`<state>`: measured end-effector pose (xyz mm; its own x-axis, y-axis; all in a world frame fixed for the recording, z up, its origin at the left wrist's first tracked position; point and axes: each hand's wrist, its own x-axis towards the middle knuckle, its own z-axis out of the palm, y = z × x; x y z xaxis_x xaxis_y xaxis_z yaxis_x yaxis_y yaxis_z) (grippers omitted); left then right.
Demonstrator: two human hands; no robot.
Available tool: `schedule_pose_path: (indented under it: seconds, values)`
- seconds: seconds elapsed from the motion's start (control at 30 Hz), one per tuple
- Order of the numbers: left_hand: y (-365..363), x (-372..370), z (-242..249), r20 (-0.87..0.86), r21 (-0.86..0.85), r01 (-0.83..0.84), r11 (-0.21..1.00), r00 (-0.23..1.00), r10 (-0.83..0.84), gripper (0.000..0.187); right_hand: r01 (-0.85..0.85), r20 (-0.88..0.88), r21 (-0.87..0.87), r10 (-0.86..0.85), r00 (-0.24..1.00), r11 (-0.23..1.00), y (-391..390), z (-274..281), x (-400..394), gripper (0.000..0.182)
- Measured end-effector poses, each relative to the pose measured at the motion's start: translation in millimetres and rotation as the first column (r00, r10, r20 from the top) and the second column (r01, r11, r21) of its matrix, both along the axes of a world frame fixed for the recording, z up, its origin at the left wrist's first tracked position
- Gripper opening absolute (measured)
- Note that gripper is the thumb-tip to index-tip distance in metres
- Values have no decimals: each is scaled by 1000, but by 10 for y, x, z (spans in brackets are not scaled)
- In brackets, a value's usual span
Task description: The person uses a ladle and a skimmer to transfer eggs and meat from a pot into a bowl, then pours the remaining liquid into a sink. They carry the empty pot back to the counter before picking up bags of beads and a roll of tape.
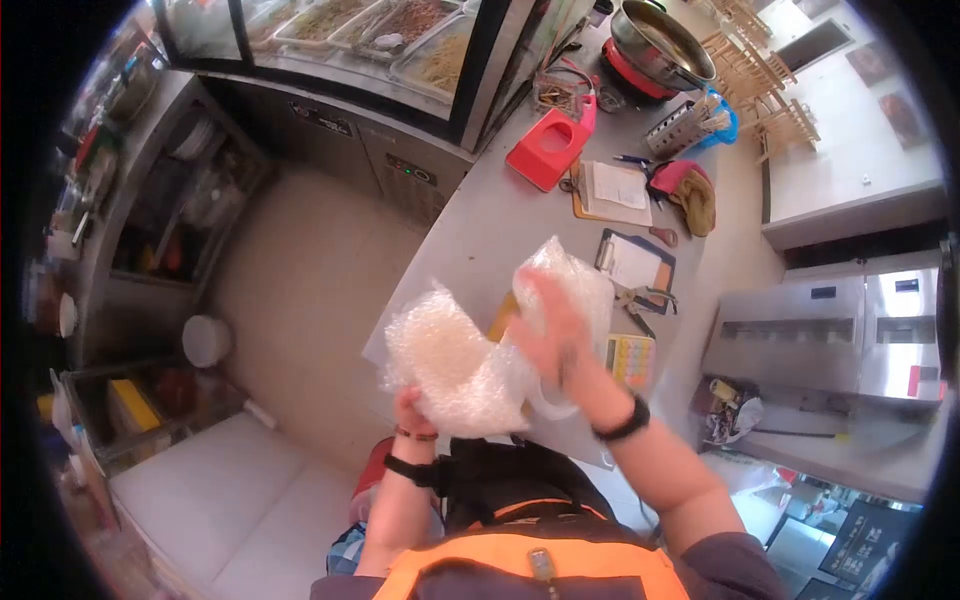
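A bundle of clear bubble wrap is in front of me at the counter's near edge. My left hand grips its lower left corner, fingers wrapped round the plastic. Another part of bubble wrap lies to the right, over the counter. My right hand is on or just above that part, blurred by motion, so its grip is unclear. Between the two parts a yellow-brown item shows, mostly hidden. Close to my right wrist are a calculator with coloured keys and a roll-like white object, partly covered.
On the counter stand a red box, clipboards, scissors, pliers, a cloth and a large pan. A glass display case borders it. A white bucket stands on the floor at left.
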<state>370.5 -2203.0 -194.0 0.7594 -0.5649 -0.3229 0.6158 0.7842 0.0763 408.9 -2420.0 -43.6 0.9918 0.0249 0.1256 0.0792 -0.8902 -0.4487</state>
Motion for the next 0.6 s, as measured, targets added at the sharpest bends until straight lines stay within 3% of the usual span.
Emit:
schedule_pose_path:
  seconds: [0.03,0.1,0.13,0.2,0.23,0.27,0.33,0.4,0.47,0.53,0.6]
  values:
    - [119,33,-27,31,8,-10,1000,999,9,70,193,125,-194,-171,977,962,-214,-153,74,64]
    - [316,86,-39,45,19,-12,1000,999,11,70,42,-7,-504,-53,999,863,-586,-766,36,56]
    - [384,113,-31,67,27,-10,1000,998,8,70,37,-10,-502,-49,999,864,-767,-974,72,56]
    - [434,224,30,34,20,37,999,999,-38,69,8,48,-63,-5,999,998,-1047,-1215,211,42]
    - [507,193,85,-12,19,102,995,995,-102,68,126,-46,48,-124,991,991,-956,-875,189,38]
    - [508,182,149,-17,29,107,994,994,-107,68,250,-139,148,-231,963,957,-841,-350,225,34]
    - [321,261,243,43,199,51,979,997,-61,67,264,27,351,-292,956,898,-754,182,69,31]
    - [214,238,119,101,248,111,962,985,-140,71,325,-38,525,-360,932,787,-531,763,-73,32]
    - [31,275,88,51,170,203,964,975,-215,66,110,192,287,-170,967,951,-337,921,-171,39]
    - [-183,254,172,136,176,238,955,955,-263,70,-12,231,254,-49,972,967,-19,763,-271,46]
    - [-350,218,401,179,-83,83,993,982,-67,81,-113,220,80,93,971,990,276,378,-342,52]
